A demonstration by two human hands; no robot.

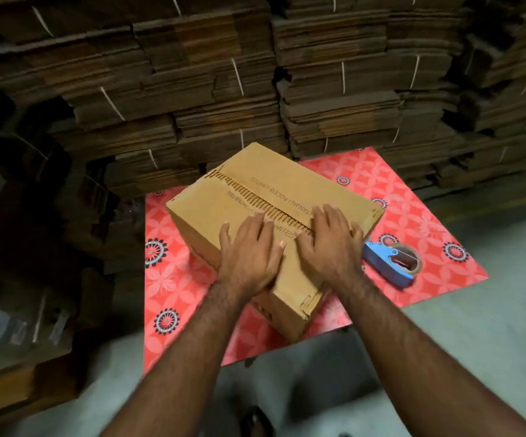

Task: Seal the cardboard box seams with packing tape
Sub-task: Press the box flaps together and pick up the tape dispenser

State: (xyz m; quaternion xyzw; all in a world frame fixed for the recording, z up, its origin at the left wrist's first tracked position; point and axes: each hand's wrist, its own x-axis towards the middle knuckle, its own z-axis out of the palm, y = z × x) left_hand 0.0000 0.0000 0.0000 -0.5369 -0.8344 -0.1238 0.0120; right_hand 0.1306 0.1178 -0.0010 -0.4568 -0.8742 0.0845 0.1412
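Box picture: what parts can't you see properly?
- Head view: the near end of the box seam hides under the left hand and right hand.
- The box's print is too small to read fully.
- The box hides part of the tape gun.
- Left piles: too dark.

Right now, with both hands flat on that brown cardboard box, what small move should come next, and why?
Probably the right hand should lift off and reach for the blue tape dispenser lying on the red patterned mat beside the brown cardboard box, while the left hand presses the flaps down.
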